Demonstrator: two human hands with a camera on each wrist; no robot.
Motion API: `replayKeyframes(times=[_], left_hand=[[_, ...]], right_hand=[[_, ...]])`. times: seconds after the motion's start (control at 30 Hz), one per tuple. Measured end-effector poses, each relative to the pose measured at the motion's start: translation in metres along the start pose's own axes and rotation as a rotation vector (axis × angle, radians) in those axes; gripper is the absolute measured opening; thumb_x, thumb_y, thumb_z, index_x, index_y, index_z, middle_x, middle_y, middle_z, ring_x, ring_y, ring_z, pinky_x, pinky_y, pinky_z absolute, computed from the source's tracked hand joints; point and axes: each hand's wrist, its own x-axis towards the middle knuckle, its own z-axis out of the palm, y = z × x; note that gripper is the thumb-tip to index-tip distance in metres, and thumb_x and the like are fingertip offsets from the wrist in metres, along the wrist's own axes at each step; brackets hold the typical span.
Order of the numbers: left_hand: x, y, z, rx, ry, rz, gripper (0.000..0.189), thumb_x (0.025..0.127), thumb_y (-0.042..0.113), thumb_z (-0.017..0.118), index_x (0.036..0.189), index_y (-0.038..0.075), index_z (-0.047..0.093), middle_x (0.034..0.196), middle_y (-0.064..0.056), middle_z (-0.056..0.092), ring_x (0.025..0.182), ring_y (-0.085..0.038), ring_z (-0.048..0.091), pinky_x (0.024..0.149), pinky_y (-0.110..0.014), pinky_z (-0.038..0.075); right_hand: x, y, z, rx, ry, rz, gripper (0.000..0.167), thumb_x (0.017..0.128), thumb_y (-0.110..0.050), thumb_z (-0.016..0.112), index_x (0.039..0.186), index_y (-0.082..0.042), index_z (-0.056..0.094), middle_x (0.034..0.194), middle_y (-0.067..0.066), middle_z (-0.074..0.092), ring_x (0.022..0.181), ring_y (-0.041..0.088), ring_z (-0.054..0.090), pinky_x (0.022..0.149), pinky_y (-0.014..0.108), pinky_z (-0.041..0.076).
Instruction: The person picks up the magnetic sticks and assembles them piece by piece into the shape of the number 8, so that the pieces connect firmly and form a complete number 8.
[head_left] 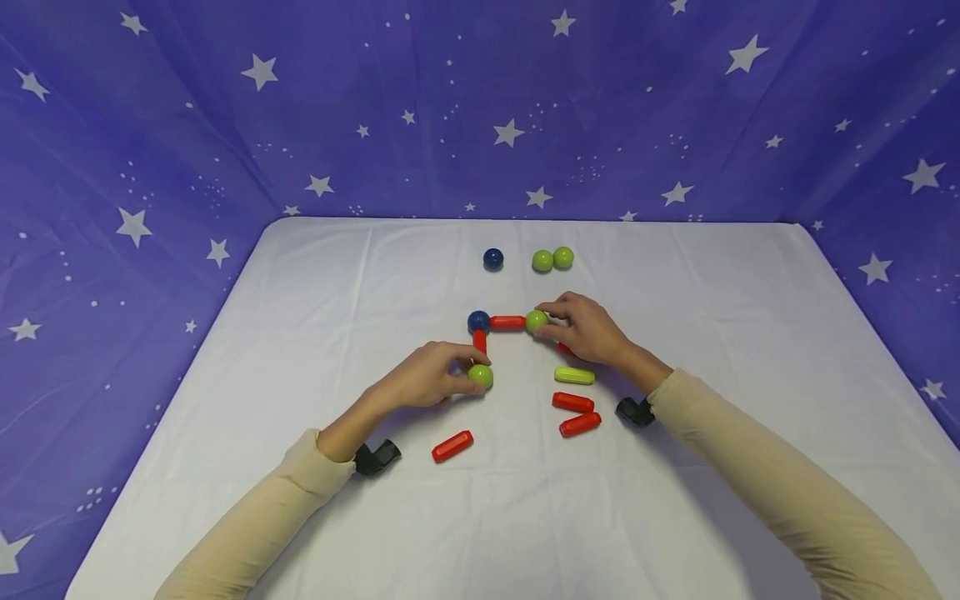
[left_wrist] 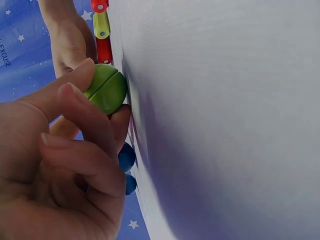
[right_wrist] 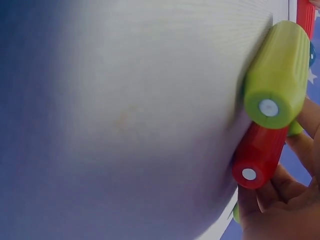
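Note:
My left hand [head_left: 427, 375] pinches a green ball [head_left: 481, 377] between thumb and fingers; its seam shows in the left wrist view. A red rod [head_left: 480, 343] runs from that ball up to a dark blue ball [head_left: 478, 322]. From the blue ball a second red rod [head_left: 507, 322] extends right to another green ball [head_left: 536, 322], and the thumb and fingers of my right hand [head_left: 588, 329] grip it. Together these pieces form an L-shaped corner on the table. Another red rod [head_left: 565, 349] lies partly hidden under the right hand.
A blue ball [head_left: 493, 259] and two green balls [head_left: 552, 259] sit toward the back of the white-covered table [head_left: 360, 533]. Nearer lie a yellow-green rod [head_left: 574, 376], two red rods [head_left: 577, 413] and, at left, one red rod [head_left: 452, 446]. Starry purple cloth [head_left: 450, 108] surrounds the table.

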Motion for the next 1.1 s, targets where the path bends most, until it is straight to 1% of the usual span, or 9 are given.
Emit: replayKeyframes(times=[0.17,0.27,0.37,0.53,0.73,0.87,1.0,1.1], left_hand=[[0.0,-0.001,0.0,-0.003,0.002,-0.002,0.035,0.088,0.021,0.076,0.122,0.015,0.067,0.103,-0.004,0.064,0.051,-0.014,0.058,0.056,-0.029,0.046],[0.0,-0.002,0.0,-0.011,-0.003,-0.005,0.036,0.088,0.021,0.076,0.123,0.015,0.067,0.104,-0.004,0.064,0.052,-0.015,0.058,0.056,-0.028,0.046],[-0.001,-0.002,0.0,-0.019,-0.006,-0.005,0.036,0.088,0.021,0.076,0.123,0.015,0.067,0.104,-0.004,0.063,0.052,-0.015,0.058,0.054,-0.028,0.046],[-0.002,-0.003,-0.001,-0.023,-0.006,0.005,0.036,0.088,0.02,0.076,0.123,0.014,0.067,0.103,-0.004,0.063,0.052,-0.016,0.059,0.053,-0.028,0.046],[-0.002,-0.004,0.0,-0.028,-0.003,0.001,0.038,0.088,0.021,0.076,0.124,0.014,0.066,0.102,-0.004,0.063,0.052,-0.016,0.059,0.053,-0.028,0.046],[-0.002,-0.004,0.0,-0.024,0.006,0.003,0.037,0.088,0.022,0.076,0.124,0.014,0.067,0.102,-0.003,0.064,0.052,-0.015,0.059,0.053,-0.028,0.045],[-0.002,-0.005,0.002,-0.01,0.022,0.01,0.037,0.087,0.022,0.077,0.123,0.014,0.068,0.101,-0.002,0.064,0.053,-0.012,0.057,0.056,-0.027,0.043],[-0.002,-0.005,0.002,0.002,0.034,0.013,0.038,0.087,0.023,0.078,0.123,0.015,0.069,0.101,0.0,0.064,0.054,-0.011,0.055,0.058,-0.027,0.043]], right_hand=[[0.0,0.002,-0.004,0.011,-0.054,0.038,0.046,0.091,-0.029,0.073,0.13,-0.006,0.064,0.109,0.011,0.062,0.094,0.024,0.055,0.083,0.04,0.048],[-0.003,0.003,-0.01,0.03,-0.09,0.057,0.051,0.091,-0.03,0.073,0.134,-0.006,0.061,0.114,0.01,0.062,0.099,0.025,0.056,0.089,0.042,0.048],[-0.008,0.002,-0.017,0.046,-0.099,0.043,0.054,0.091,-0.029,0.072,0.137,-0.006,0.058,0.118,0.012,0.063,0.106,0.027,0.057,0.094,0.046,0.047],[-0.019,0.001,-0.027,0.07,-0.067,-0.004,0.05,0.092,-0.025,0.072,0.135,-0.004,0.059,0.119,0.013,0.063,0.112,0.029,0.058,0.097,0.049,0.046],[-0.036,-0.007,-0.035,0.104,-0.031,-0.073,0.043,0.09,-0.018,0.074,0.128,-0.001,0.064,0.116,0.014,0.065,0.11,0.033,0.059,0.095,0.053,0.046],[-0.049,-0.013,-0.035,0.115,-0.025,-0.096,0.04,0.089,-0.015,0.075,0.125,0.0,0.066,0.113,0.012,0.066,0.108,0.031,0.059,0.093,0.051,0.046],[-0.061,-0.017,-0.033,0.109,-0.025,-0.111,0.037,0.087,-0.015,0.077,0.121,-0.002,0.069,0.105,0.009,0.067,0.101,0.028,0.06,0.089,0.048,0.048],[-0.07,-0.02,-0.031,0.124,-0.022,-0.117,0.036,0.086,-0.016,0.079,0.119,-0.005,0.071,0.1,0.006,0.066,0.096,0.027,0.06,0.084,0.048,0.049]])
